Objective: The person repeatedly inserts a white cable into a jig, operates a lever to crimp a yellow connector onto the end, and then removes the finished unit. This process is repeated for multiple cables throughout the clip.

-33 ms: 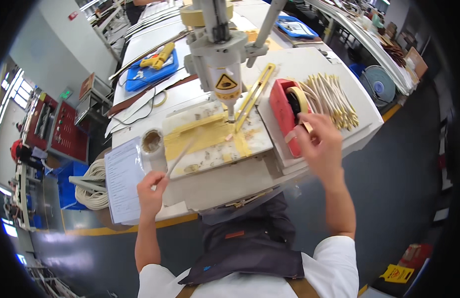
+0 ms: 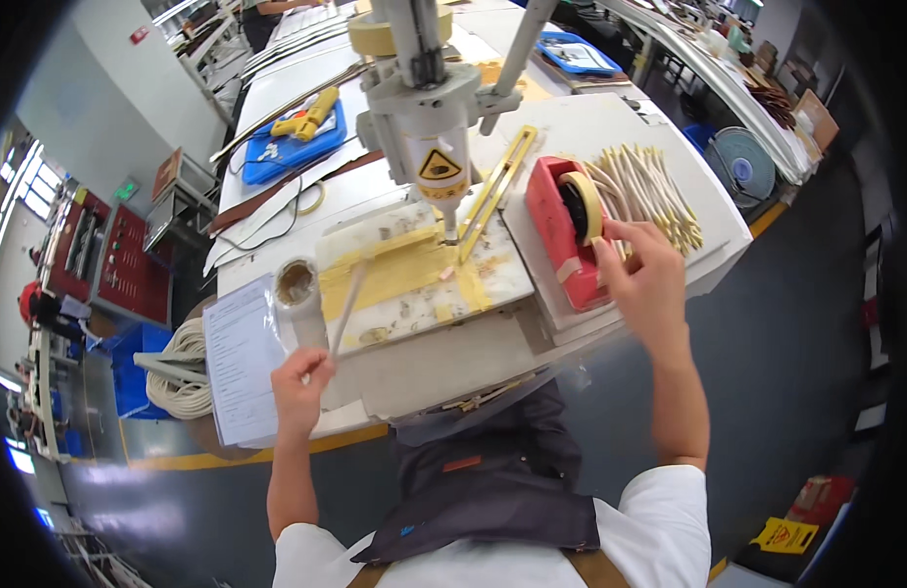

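Your left hand [image 2: 302, 390] is closed, pinching a pale cord [image 2: 349, 310] near its lower end; the length slants up from your fingers over the yellow-taped board [image 2: 404, 286]. Farther right, red dispenser [image 2: 553, 230], tape roll [image 2: 596, 211] inside. Your right hand [image 2: 651, 284] bends its fingers beside the roll; cannot tell whether they pinch tape.
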A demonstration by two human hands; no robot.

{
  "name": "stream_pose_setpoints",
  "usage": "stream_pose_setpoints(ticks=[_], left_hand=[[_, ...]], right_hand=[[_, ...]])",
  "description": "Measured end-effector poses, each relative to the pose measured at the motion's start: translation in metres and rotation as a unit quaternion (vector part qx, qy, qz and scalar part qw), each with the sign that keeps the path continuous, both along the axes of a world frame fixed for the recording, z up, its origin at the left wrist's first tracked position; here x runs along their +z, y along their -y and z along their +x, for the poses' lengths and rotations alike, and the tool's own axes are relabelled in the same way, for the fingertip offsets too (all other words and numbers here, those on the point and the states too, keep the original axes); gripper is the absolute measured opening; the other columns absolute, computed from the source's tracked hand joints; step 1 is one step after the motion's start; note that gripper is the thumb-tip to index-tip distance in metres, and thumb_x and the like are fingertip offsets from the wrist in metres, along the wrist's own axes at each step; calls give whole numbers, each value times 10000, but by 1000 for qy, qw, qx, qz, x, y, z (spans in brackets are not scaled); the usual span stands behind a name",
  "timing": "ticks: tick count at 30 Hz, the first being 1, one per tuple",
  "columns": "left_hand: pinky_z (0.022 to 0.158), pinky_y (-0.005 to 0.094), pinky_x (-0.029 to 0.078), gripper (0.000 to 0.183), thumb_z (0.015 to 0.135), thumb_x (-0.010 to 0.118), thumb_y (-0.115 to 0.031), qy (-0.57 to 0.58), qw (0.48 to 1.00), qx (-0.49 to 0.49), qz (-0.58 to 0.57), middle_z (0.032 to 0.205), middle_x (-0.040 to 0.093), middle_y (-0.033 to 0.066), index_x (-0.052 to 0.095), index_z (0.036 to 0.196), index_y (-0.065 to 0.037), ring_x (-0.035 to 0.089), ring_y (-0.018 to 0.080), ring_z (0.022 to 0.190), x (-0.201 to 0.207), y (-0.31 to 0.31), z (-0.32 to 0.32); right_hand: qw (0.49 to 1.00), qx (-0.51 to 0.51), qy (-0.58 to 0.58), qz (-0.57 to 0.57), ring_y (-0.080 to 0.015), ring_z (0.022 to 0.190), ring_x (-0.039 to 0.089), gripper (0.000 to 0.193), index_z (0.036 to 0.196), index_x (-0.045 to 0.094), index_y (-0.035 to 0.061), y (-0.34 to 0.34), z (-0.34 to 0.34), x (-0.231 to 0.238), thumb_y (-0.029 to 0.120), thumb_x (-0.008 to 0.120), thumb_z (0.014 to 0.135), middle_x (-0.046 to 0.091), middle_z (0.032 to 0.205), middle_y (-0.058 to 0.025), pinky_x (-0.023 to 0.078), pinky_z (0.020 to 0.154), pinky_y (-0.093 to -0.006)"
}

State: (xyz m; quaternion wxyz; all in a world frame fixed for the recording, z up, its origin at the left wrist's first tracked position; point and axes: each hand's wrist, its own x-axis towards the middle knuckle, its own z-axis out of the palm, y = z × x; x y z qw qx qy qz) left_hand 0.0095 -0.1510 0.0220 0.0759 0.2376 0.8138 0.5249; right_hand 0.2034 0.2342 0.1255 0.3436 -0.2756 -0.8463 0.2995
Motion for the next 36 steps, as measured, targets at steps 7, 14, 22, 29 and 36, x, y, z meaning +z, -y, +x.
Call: stream_pose_setpoints(ticks=[7, 14, 22, 29, 36], left_hand=[[748, 280, 548, 117, 941, 694, 3, 321, 912, -196, 162, 935, 675, 83, 726, 1040, 57, 662, 145, 807, 13, -45, 77], [657, 262, 557, 157, 991, 675, -64, 392, 876, -253, 123, 934, 656, 86, 726, 1076, 58, 667, 138, 720, 22, -73, 104], [528, 250, 529, 181, 976, 701, -86, 394, 883, -231, 110, 872, 679, 99, 714, 1059, 74, 662, 140, 626, 27, -81, 113], [551, 218, 522, 210, 1006, 681, -144, 397, 883, -234, 91, 912, 677, 56, 722, 1113, 33, 637, 82, 645, 33, -98, 110], [544, 213, 508, 214, 1011, 679, -159, 351, 906, -221, 82, 881, 657, 30, 727, 1105, 28, 619, 67, 640, 37, -110, 106]], right_hand=[[940, 48, 208, -268, -90, 532, 599, 273, 942, 774, -43, -50, 6, 11, 218, 721, 880, 714, 727, -55, 451, 481, -241], [869, 76, 125, -473, -236, 766, 765, 301, 1060, 714, -11, -60, 20, 10, 252, 736, 916, 746, 985, -135, 638, 685, -340], [833, 71, -80, -542, -279, 856, 770, 270, 1094, 625, -7, -30, 39, -12, 239, 669, 990, 734, 1031, -147, 646, 780, -369], [891, 60, -184, -412, -188, 1017, 723, 209, 908, 692, -19, -3, 56, -60, 176, 703, 982, 510, 1442, -199, 573, 876, -314], [937, 36, -160, -307, -120, 1020, 668, 132, 870, 716, -41, 0, 57, -81, 67, 756, 934, 584, 1367, -208, 519, 793, -264]])
